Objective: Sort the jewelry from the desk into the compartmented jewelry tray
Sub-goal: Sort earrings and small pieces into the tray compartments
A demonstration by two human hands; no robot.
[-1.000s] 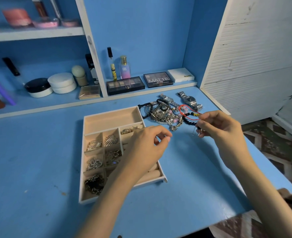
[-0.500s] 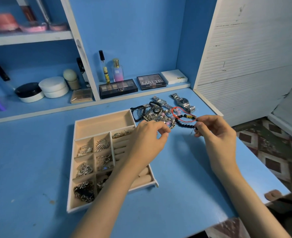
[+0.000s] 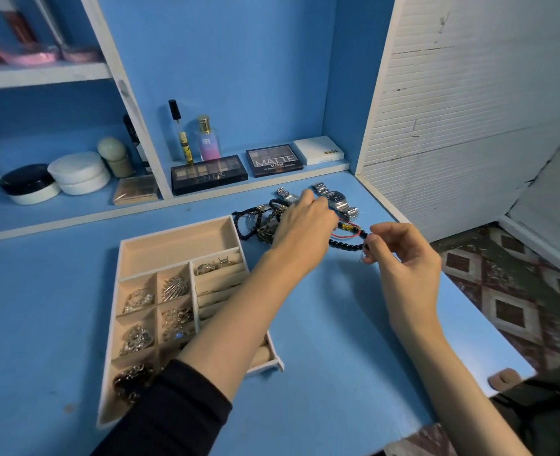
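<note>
The left hand [image 3: 305, 225] reaches over the jewelry pile [image 3: 262, 222], its fingers curled down beside the silver watch [image 3: 336, 197] just past its fingertips; whether it grips anything I cannot tell. The right hand [image 3: 400, 255] pinches a small silvery piece [image 3: 364, 257] between thumb and forefinger, with the black bead bracelet [image 3: 344, 246] lying between the two hands, right at its fingertips. The compartmented jewelry tray [image 3: 173, 248] sits under the left forearm, near the wrist, its small compartments holding silver pieces.
</note>
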